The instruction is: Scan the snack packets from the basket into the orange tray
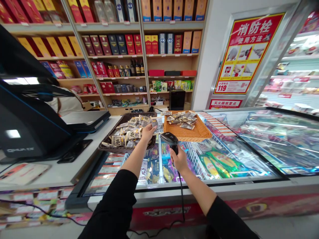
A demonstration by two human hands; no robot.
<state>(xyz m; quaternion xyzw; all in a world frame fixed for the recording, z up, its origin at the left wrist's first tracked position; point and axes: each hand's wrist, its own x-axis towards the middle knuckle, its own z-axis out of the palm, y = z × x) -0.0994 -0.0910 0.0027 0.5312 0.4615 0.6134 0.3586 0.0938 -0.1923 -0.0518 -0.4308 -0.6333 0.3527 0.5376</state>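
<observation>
ok quick one from my end of the feed, head cam only. L grip (149,131) has its fingers closed on a small see-thru packet (157,123), held over the R side of the dark woven basket (122,150), i.e. about where that one meets the orange basket (199,131). R grip (179,157) is wrapped round the handle of a black barcode scanner (170,138), its head aimed up-left, just beside the packet, no contact afaict. Scanner cable (182,199) hangs down past the front of the freezer (246,191).

Dark basket's got a big pile of wrapped packets (134,133), orange has a smaller heap at the back w/ bare weave up front. Both sit on the freezer's glass top, bagged stuff visible below, incl. green/yellow packs (219,164). Far L: white worktop (52,172) w/ a dark terminal (30,126) + a black phone (74,151). Shelves (171,56) of boxes behind, red fire notice (249,53) to the R.
</observation>
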